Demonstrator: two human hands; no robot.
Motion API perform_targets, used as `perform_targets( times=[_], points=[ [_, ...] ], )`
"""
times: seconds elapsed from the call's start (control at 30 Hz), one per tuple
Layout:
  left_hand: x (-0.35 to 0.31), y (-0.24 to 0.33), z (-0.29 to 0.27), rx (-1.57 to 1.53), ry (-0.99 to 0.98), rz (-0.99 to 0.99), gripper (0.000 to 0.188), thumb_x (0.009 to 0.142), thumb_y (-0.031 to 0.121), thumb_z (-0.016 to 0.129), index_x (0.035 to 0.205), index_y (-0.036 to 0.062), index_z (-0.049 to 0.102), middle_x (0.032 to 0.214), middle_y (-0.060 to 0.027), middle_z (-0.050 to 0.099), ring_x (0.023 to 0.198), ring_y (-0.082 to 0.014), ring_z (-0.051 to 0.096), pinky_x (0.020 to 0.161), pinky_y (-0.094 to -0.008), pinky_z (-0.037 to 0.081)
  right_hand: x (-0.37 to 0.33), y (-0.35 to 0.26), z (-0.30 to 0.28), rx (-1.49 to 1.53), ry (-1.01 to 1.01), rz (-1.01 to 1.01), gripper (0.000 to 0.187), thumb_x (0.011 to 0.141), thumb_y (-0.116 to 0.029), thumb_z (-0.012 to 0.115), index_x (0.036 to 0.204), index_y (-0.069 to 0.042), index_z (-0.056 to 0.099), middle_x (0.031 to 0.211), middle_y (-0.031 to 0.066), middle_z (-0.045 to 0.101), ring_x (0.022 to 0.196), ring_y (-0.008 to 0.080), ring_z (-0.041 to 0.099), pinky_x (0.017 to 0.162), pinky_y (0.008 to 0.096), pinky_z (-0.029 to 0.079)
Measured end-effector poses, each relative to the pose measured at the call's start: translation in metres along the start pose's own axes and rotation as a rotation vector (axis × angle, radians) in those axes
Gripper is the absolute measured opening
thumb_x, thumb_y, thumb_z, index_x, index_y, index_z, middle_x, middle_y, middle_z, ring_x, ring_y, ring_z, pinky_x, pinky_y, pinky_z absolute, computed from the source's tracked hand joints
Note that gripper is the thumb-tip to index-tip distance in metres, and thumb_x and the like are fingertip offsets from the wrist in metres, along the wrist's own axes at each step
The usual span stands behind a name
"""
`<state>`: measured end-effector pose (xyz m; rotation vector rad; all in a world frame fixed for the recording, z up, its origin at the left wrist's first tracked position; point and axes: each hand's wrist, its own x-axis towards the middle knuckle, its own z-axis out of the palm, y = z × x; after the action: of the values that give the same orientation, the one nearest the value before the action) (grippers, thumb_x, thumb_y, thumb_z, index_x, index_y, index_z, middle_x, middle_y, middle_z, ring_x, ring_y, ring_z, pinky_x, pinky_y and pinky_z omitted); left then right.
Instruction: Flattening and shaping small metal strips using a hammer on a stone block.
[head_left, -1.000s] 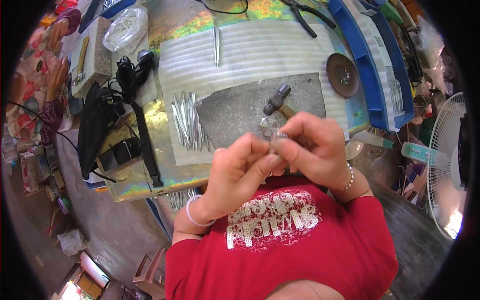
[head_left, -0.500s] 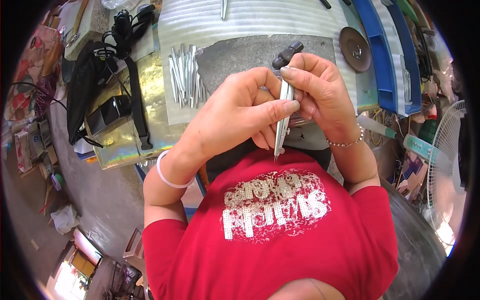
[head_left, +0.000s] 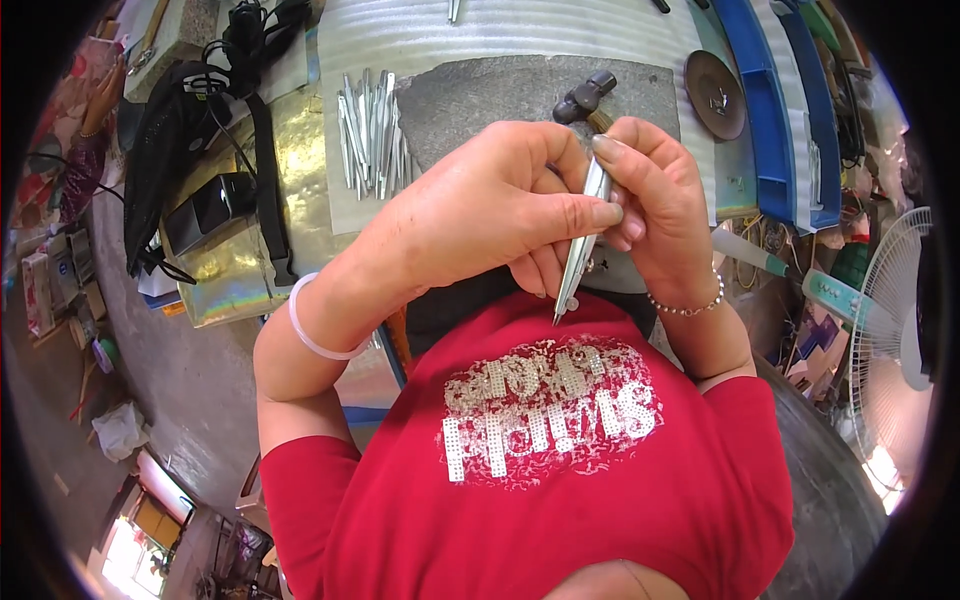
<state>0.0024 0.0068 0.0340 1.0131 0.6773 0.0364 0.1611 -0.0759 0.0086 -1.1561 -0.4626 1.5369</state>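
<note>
A silver drawing compass (head_left: 577, 262) is held between my two hands, with its legs together and its sharp tip pointing down toward my red shirt. My left hand (head_left: 490, 200) is closed on its middle, the thumb laid across the shaft. At the upper end, my right hand (head_left: 660, 190) pinches the compass between thumb and fingers. Just beyond my hands, a small hammer (head_left: 585, 97) rests on a grey stone slab (head_left: 465, 95), its handle partly hidden. Left of the slab lies a pile of slim silver metal pieces (head_left: 370, 135).
A brown round dish (head_left: 715, 95) with small bits sits right of the slab, beside a blue tray (head_left: 765, 150). Black straps and a bag (head_left: 185, 140) lie on the left. A fan (head_left: 895, 300) stands at right. Another person's hand (head_left: 103, 95) shows far left.
Both hands and the compass have shifted slightly right and down in view, and the compass leans more. More of the hammer now shows.
</note>
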Motion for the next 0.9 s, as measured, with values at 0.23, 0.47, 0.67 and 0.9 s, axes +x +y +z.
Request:
perform_targets(
  times=[0.23,0.47,0.67,0.9],
  points=[
    [0.001,0.007,0.001,0.139,-0.090,0.010,0.026,0.086,0.022,0.066,0.081,0.0025,0.050,0.055,-0.0017,0.056,0.046,-0.0069,0.056,0.040,-0.0181,0.044,-0.009,0.002,-0.001,0.015,0.030,-0.069,0.012,0.089,-0.012,0.059,0.081,-0.004,0.055,0.060,0.0009,0.054,0.039,0.0035,0.041,0.035,0.0185,0.033],
    [0.008,0.004,0.002,0.040,-0.050,0.053,0.024,0.087,0.020,0.065,0.086,0.0025,0.049,0.062,-0.0030,0.060,0.048,-0.0064,0.057,0.040,-0.0172,0.044,0.000,-0.004,-0.007,-0.005,0.000,-0.032,0.014,0.090,-0.016,0.058,0.081,-0.005,0.055,0.061,0.0002,0.054,0.040,0.0039,0.043,0.036,0.0185,0.035],
    [-0.009,-0.023,0.004,0.208,0.348,0.440,0.027,0.084,-0.003,0.061,0.104,-0.0016,0.043,0.082,-0.0078,0.061,0.073,-0.0115,0.062,0.064,-0.0216,0.051,0.049,-0.081,-0.038,-0.360,-0.049,-0.320,0.019,0.093,-0.021,0.053,0.083,-0.004,0.055,0.069,0.0026,0.059,0.043,0.0033,0.043,0.039,0.0184,0.034],
    [-0.001,-0.063,0.003,0.488,0.724,0.687,0.021,0.080,-0.003,0.066,0.096,-0.0002,0.052,0.083,-0.0082,0.063,0.068,-0.0137,0.064,0.061,-0.0252,0.051,0.182,-0.112,-0.117,-1.496,0.155,-0.589,0.025,0.083,-0.022,0.059,0.078,0.002,0.060,0.066,0.0144,0.061,0.061,0.0260,0.060,0.058,0.0371,0.046]
  ],
)
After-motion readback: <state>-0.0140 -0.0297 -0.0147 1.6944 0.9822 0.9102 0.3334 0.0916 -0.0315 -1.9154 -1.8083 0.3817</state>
